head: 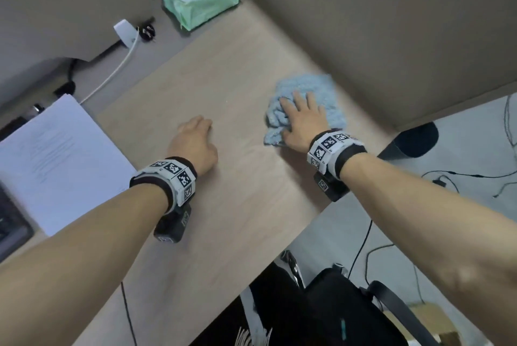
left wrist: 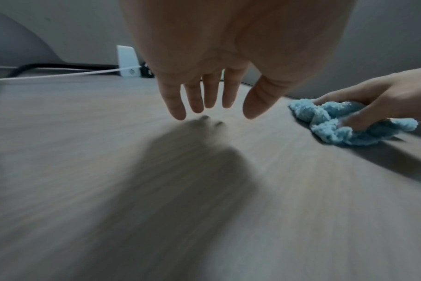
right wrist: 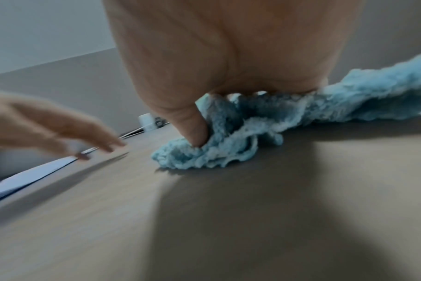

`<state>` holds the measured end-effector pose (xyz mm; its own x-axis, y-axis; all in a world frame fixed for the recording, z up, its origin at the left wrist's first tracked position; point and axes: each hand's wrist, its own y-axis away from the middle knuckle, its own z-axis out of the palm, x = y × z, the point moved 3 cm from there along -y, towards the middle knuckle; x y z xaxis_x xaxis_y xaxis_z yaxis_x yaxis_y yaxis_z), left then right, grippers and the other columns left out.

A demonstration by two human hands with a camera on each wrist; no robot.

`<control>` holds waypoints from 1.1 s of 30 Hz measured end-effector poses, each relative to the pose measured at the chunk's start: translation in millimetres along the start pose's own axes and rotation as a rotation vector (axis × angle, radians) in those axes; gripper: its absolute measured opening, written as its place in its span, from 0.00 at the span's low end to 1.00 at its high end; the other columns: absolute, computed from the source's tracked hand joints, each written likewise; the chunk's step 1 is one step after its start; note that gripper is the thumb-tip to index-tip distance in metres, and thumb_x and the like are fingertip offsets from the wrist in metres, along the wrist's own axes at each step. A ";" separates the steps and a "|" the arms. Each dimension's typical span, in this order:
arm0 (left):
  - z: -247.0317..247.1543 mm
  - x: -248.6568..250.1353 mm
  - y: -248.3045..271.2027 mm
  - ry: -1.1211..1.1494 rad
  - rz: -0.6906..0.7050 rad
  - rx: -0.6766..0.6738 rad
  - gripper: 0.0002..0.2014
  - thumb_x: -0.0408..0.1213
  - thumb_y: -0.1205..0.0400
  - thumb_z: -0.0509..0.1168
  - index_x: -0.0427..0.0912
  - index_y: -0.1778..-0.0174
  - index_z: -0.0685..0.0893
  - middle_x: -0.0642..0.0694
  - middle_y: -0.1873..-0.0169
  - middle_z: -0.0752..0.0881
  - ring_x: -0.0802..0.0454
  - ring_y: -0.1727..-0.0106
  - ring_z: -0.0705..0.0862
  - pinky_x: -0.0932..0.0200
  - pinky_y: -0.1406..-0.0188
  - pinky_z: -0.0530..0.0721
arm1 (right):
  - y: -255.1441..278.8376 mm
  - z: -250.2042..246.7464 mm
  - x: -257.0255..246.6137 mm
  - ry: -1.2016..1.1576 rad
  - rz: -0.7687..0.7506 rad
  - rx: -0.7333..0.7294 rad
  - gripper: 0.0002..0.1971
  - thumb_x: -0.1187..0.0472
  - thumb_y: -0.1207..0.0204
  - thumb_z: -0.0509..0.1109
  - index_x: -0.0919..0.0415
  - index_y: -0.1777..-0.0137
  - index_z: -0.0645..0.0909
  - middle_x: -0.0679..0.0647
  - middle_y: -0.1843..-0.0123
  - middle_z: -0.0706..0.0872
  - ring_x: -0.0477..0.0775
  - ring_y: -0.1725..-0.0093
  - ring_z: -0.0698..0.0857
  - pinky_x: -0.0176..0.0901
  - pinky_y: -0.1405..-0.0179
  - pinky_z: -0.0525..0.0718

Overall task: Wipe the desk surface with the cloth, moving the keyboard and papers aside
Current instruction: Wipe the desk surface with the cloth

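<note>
cloth (head: 305, 105): pale blue terry, bunched on the desk (head: 223, 80) at its right side, close to the far partition. Looked soft, light and limp; likely to fold and drag rather than slide flat.
right hand (head: 303, 122): palm down on the cloth, thumb dug into a fold in the right wrist view, fingers (head: 300, 99) spread over the top and pressing it to the desk.
hold point: judged best from above on the bunched middle, loose edges tucked under the palm so they don't trail.
left hand (head: 195, 141): near the middle of the desk, fingers (left wrist: 195, 98) apart and relaxed, just above the surface, holding nothing.
papers (head: 56, 155): stacked at the left edge, well apart from the cloth. Thin, would flutter or skid if brushed.
keyboard (head: 11, 222): only a corner visible at far left, under the papers' near edge.
</note>
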<state>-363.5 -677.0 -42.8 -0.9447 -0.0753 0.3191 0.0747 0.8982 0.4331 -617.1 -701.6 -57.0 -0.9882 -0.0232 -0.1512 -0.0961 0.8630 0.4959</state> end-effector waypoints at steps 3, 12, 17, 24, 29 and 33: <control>-10.2 -24.0 -4.2 -0.021 -0.084 0.024 0.30 0.34 0.24 0.62 0.43 0.23 0.69 0.42 0.17 0.62 0.39 0.18 0.60 0.47 0.22 0.66 | 20.2 19.9 -72.4 0.059 -0.304 -0.081 0.42 0.49 0.26 0.67 0.47 0.14 0.51 0.54 0.11 0.44 0.69 0.14 0.40 0.74 0.18 0.45; -28.2 -56.4 -33.8 -0.030 -0.142 -0.023 0.31 0.38 0.22 0.61 0.44 0.21 0.66 0.43 0.16 0.58 0.39 0.18 0.57 0.48 0.21 0.63 | -27.9 -11.5 -33.8 0.046 0.012 -0.025 0.42 0.50 0.24 0.65 0.46 0.13 0.47 0.53 0.11 0.40 0.68 0.14 0.40 0.74 0.18 0.47; -22.3 -60.0 -35.4 -0.060 -0.139 0.020 0.29 0.39 0.23 0.62 0.45 0.24 0.70 0.45 0.19 0.64 0.39 0.21 0.61 0.46 0.28 0.71 | -66.7 -24.1 -87.9 0.042 -0.004 -0.059 0.46 0.47 0.26 0.68 0.49 0.13 0.46 0.55 0.11 0.38 0.71 0.14 0.38 0.76 0.19 0.45; -37.8 -67.1 -60.2 0.001 -0.190 0.113 0.26 0.40 0.23 0.63 0.40 0.28 0.72 0.41 0.24 0.68 0.36 0.26 0.66 0.41 0.33 0.73 | -62.4 -15.8 -76.1 0.064 -0.122 0.018 0.44 0.53 0.27 0.65 0.48 0.13 0.48 0.53 0.11 0.41 0.66 0.13 0.40 0.69 0.17 0.45; -33.2 -67.6 -69.1 -0.044 -0.232 0.038 0.32 0.46 0.21 0.62 0.43 0.21 0.64 0.46 0.15 0.55 0.40 0.18 0.56 0.40 0.25 0.67 | -107.5 -51.9 -23.8 0.030 0.068 0.072 0.45 0.52 0.29 0.69 0.50 0.14 0.52 0.57 0.11 0.46 0.69 0.14 0.46 0.69 0.18 0.52; -32.8 -59.3 -73.3 -0.095 -0.268 0.019 0.34 0.54 0.21 0.60 0.42 0.21 0.62 0.46 0.15 0.53 0.38 0.18 0.54 0.38 0.24 0.65 | -158.4 -77.6 -32.1 0.030 0.102 0.031 0.53 0.53 0.36 0.77 0.51 0.14 0.48 0.58 0.12 0.45 0.68 0.14 0.45 0.71 0.19 0.52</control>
<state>-302.5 -752.5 -65.8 -0.9558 -0.2708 0.1140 -0.1868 0.8596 0.4756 -579.4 -876.7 -64.4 -0.9959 0.0511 -0.0750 0.0088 0.8766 0.4810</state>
